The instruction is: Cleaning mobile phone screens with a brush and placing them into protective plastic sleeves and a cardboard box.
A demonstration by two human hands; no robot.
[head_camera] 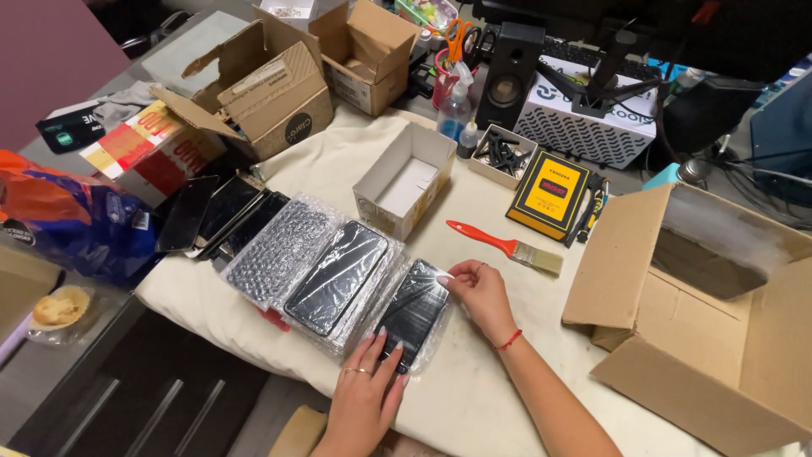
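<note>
Left hand (pixel 365 391) flat, fingers spread, pressing near end of wrapped screen (pixel 413 311) on cloth (pixel 474 211). Right hand (pixel 484 296) pinches wrap edge at screen's far corner, thumb and forefinger together. Screen lies rightmost in row of bubble-wrapped panels (pixel 315 264), overlapping neighbour. Brush (pixel 506 246) just beyond right hand. White box (pixel 404 179) behind row. Open carton (pixel 702 313) at right.

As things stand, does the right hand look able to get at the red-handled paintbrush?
Probably yes. The right hand pinches the corner of a wrapped black panel, and the paintbrush lies just beyond it on bare cloth, with nothing between them.
</note>
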